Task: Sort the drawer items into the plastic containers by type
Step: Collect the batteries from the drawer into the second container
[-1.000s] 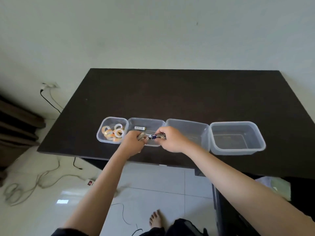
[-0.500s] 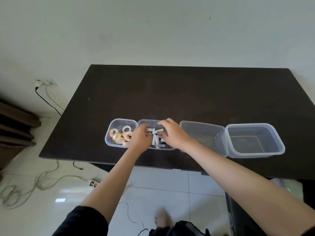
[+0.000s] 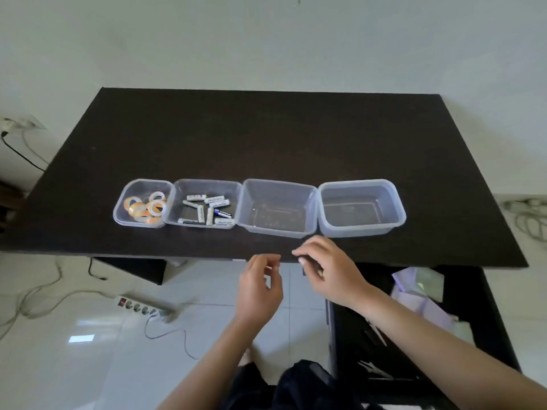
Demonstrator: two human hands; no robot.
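Four clear plastic containers stand in a row near the front edge of a dark, matte, wood-grained table (image 3: 266, 137), their rounded rims touching or nearly touching. From the head view, the leftmost small container (image 3: 130, 221) holds tape rolls (image 3: 146, 208), rings with orange and whitish faces piled together. Next to it, the second container (image 3: 204, 183) holds batteries (image 3: 207, 211), slim cylinders mostly white with printed labels, one dark blue, lying at mixed angles on its floor. The third container (image 3: 278, 229) and the fourth container (image 3: 361, 230) are deeper, rectangular with rounded corners, and show only their glossy ribbed bottoms.

Both hands hang off the table's front edge, apart from every container. On the left hand (image 3: 259, 288), fingers are loosely curled with thumb and forefinger tips close; I cannot tell whether anything is pinched between them. On the right hand (image 3: 331, 270), fingers are bent and relaxed, holding nothing visible.

Below at right, an open dark drawer (image 3: 488, 335) contains pale paper-like items (image 3: 420, 294). A white power strip (image 3: 142, 306) with cable lies on shiny white floor tiles (image 3: 74, 365).
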